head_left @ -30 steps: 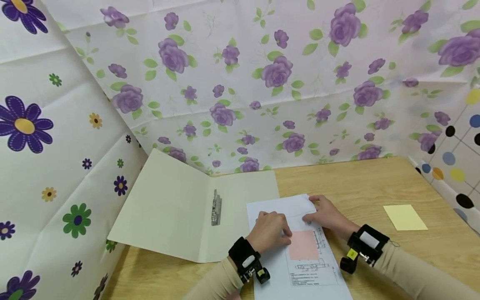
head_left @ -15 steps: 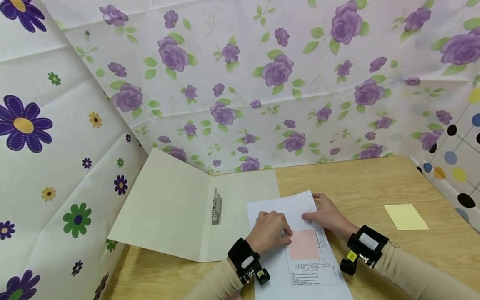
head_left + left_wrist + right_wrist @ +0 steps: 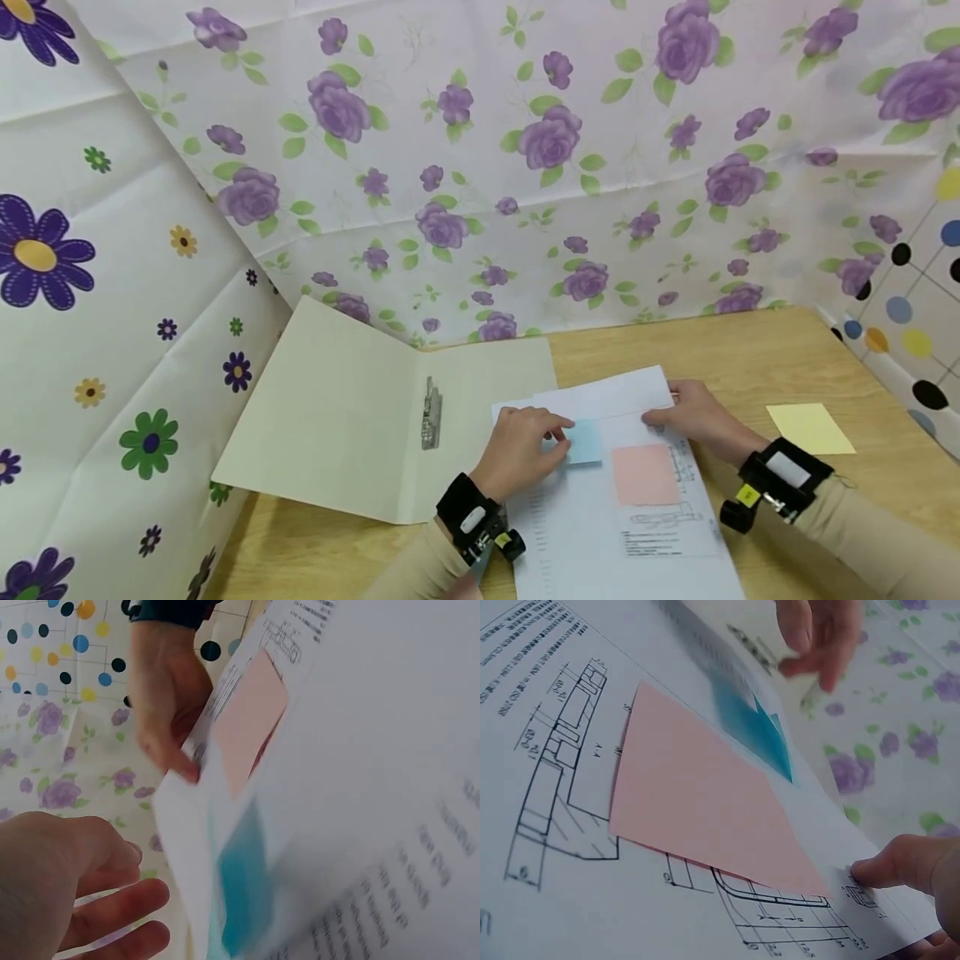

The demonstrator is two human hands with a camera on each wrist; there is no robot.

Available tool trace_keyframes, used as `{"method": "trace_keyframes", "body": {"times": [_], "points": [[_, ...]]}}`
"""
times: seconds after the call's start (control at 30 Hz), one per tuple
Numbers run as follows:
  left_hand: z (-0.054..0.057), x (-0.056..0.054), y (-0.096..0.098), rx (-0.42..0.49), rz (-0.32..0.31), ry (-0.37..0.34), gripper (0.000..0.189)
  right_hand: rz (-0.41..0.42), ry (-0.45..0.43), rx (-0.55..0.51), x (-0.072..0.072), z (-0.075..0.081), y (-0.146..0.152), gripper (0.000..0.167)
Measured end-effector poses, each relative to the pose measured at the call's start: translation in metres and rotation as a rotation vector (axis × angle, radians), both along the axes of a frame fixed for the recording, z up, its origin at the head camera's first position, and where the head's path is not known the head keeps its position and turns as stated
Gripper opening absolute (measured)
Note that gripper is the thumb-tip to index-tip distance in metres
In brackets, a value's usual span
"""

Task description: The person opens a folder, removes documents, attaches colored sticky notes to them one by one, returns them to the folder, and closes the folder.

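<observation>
Two bare hands at the papers, and it all turns on one gap: the blue sticky note (image 3: 585, 443) sits just to the right of the left hand (image 3: 519, 454), right by its fingertips. That hand is the nearer one; its fingers are loosely bent, thumb and fingertips apart, nothing between them. Over on the other side, the right hand (image 3: 697, 419) pinches the far right corner of the printed drawing sheet (image 3: 693, 575), thumb on top. The sheet's long axis runs from that corner back toward the person, slightly slanted. The pink sticky note (image 3: 647, 475) lies on the drawing, between the hands and a little nearer the person. Which sheet is uppermost beside the blue note, the blur won't tell.

Left of the left hand, a cream file folder (image 3: 330, 408) lies spread, its metal clip (image 3: 431, 417) facing up. Right of the right hand rests a yellow sticky note (image 3: 810, 429). All of it is on a wood-grain table (image 3: 750, 342), with rose-print cloth (image 3: 480, 158) behind, daisy-print cloth (image 3: 48, 350) left, dotted cloth (image 3: 896, 337) right.
</observation>
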State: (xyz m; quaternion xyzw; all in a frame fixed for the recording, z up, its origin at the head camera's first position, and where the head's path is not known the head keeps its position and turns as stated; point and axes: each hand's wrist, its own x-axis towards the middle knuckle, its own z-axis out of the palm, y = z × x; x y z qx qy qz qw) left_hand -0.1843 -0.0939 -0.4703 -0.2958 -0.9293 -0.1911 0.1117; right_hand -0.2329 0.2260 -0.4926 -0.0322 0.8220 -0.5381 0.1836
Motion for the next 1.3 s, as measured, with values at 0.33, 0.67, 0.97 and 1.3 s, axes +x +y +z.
{"method": "trace_keyframes", "body": {"times": [0.33,0.67,0.97,1.3], "points": [[0.004,-0.001,-0.018,0.053,0.086,0.015,0.020,-0.054,0.014,0.160,-0.001,-0.001,0.071,0.070],[-0.008,-0.006,-0.029,0.068,0.086,0.024,0.021,-0.030,0.103,0.268,0.000,0.005,0.074,0.075],[0.000,-0.003,-0.035,0.092,0.090,0.049,0.022,-0.030,0.411,0.590,0.001,0.035,0.110,0.072],[0.001,-0.003,-0.042,0.094,0.117,0.006,0.023,0.263,0.493,0.807,-0.004,0.019,0.159,0.104]]}}
